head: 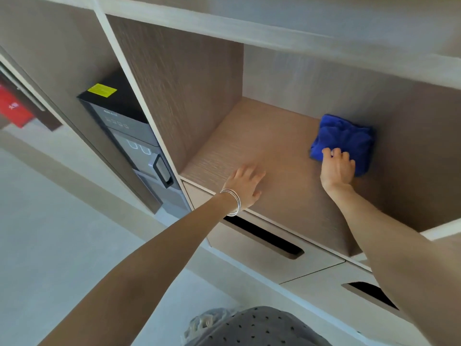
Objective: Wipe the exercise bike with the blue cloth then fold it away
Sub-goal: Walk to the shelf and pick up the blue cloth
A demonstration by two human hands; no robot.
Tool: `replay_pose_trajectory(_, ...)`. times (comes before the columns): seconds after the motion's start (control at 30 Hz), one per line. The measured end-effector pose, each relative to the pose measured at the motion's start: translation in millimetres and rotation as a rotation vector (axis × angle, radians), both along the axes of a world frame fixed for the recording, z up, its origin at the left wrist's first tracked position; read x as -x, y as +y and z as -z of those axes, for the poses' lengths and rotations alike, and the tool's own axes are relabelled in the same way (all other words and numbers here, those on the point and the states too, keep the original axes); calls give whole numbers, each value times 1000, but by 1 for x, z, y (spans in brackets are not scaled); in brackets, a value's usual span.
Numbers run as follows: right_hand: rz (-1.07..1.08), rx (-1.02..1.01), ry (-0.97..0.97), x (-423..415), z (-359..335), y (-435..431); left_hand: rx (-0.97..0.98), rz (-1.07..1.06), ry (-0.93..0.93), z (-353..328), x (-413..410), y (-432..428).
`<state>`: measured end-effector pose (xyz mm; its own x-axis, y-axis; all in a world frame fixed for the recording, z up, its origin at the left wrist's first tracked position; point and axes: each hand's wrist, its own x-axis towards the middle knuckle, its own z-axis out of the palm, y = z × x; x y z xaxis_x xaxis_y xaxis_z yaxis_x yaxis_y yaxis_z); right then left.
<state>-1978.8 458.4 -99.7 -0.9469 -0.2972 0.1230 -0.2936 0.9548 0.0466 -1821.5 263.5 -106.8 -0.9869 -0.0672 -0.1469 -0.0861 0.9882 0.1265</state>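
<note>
Folded cloth (345, 138) at shelf (262, 146) back-right; right hand (338, 171) fingers (336, 154) curled on its near edge. Left hand (245, 186) spread, empty, well left.

Wooden shelving (262, 151), pale floor (62, 245)
</note>
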Motion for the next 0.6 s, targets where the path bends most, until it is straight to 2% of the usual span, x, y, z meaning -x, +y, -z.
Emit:
replay_pose_trajectory(0.1,-46,-13,62,3,-3,-2,12,-21,-22,3,-8,-6)
replay_pose_trajectory(0.3,-95,-6,-1,-14,-15,-3,26,2,-48,5,-14,-6)
replay_pose_trajectory(0.6,-133,238,26,-108,4,16,5,140,-12,12,-29,18)
